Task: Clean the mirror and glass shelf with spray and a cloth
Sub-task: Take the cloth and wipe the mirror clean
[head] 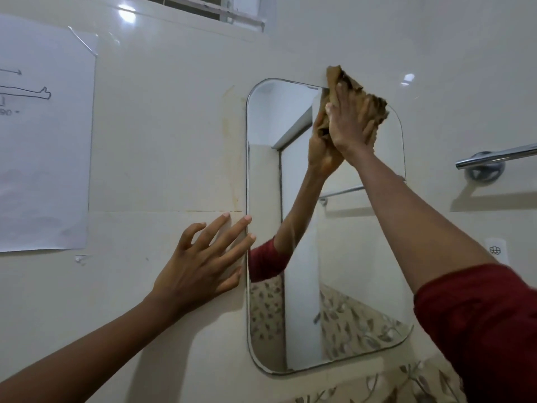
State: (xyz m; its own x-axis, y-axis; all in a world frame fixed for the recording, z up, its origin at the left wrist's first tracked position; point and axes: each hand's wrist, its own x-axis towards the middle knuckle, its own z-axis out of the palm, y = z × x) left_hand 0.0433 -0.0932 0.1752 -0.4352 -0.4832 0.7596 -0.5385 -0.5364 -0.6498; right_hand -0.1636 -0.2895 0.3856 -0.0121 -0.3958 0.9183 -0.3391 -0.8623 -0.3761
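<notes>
Red sleeve (479, 321) nearest, on right arm reaching up. Left hand (200, 263) flat on tiled wall (162, 141), fingers spread, holding nothing, fingertips touching mirror's left edge. Mirror (357, 286) upright on wall, rounded corners, reflecting arm and sleeve. Right hand (353, 123) pressed palm-flat against mirror's top right area, pinning crumpled brown cloth (373, 107) to glass; cloth bunches past top edge onto tile. Paper sheet (43, 135) taped to wall far left. Chrome towel bar (494, 158) right of mirror. Glass shelf and spray out of frame.
</notes>
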